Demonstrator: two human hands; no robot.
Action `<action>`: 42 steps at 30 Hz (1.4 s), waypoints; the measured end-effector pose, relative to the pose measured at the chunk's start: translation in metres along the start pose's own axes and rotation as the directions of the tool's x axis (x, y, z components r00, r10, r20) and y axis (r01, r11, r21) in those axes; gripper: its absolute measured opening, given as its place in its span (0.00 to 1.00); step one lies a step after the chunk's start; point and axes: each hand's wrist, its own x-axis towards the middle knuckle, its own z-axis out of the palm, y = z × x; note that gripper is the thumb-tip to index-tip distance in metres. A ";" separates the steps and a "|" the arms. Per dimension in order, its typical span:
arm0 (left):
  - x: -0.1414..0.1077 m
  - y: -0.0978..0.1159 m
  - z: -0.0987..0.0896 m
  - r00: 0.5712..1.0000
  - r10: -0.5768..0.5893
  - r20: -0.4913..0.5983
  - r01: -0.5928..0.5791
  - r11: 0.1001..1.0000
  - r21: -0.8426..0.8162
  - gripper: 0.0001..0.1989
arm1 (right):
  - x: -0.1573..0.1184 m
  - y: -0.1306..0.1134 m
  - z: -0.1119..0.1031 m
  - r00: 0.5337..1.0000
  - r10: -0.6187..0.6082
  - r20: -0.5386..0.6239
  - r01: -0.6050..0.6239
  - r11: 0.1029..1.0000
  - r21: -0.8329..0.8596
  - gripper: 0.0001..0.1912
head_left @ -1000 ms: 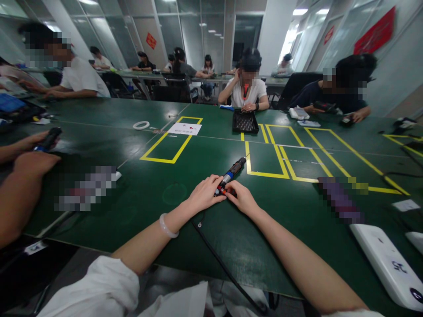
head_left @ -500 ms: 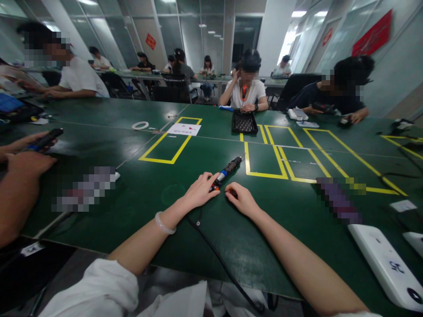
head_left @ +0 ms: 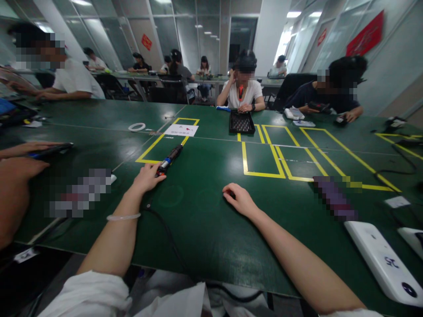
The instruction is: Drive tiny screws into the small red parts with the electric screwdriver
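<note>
Left hand (head_left: 147, 176) clamped round the rear of the corded screwdriver (head_left: 172, 155), which lies by the yellow outline (head_left: 150, 161) on the table (head_left: 205, 237). Right hand (head_left: 240, 200) well apart, loosely curled; contents hidden. Judged: stiff, moderately light; grip mid-barrel, spare the tip. White case (head_left: 380, 257) marked "25"; card (head_left: 181, 130) illegible.

1 blk tray (head_left: 242, 122), 3 red wall decs (head_left: 365, 35).

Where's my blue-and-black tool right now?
In the head view, the tool is left of centre, at the left hand, its tip near the white paper.
</note>
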 end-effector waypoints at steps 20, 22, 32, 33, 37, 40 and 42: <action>-0.018 -0.023 -0.024 0.931 -0.268 -0.247 0.315 0.932 0.178 0.20 | 0.000 0.001 0.001 1.000 0.008 0.004 -0.008 1.000 0.010 0.08; -0.020 -0.021 -0.025 0.927 -0.278 -0.252 0.330 0.924 0.192 0.19 | 0.000 0.001 0.001 1.000 0.007 0.008 -0.007 1.000 0.010 0.08; -0.021 0.047 -0.018 0.952 -0.051 -0.302 -0.039 0.958 -0.284 0.19 | 0.000 -0.002 0.000 1.000 0.014 0.005 -0.014 1.000 0.011 0.07; -0.023 0.062 -0.016 0.966 0.034 -0.255 -0.128 0.923 -0.362 0.19 | 0.000 -0.002 -0.001 1.000 0.016 0.008 -0.016 1.000 0.012 0.07; -0.035 0.124 -0.009 0.920 0.392 -0.020 -0.321 0.720 -0.616 0.21 | 0.000 -0.002 -0.001 1.000 0.017 0.008 -0.017 1.000 0.014 0.07; -0.048 0.161 -0.006 0.812 0.574 0.106 -0.337 0.609 -0.718 0.21 | -0.001 -0.002 -0.001 1.000 0.016 0.012 -0.016 0.999 0.048 0.11; -0.055 0.178 -0.003 0.777 0.614 0.137 -0.311 0.564 -0.765 0.23 | -0.001 -0.003 0.000 1.000 0.012 0.023 -0.014 0.996 0.091 0.16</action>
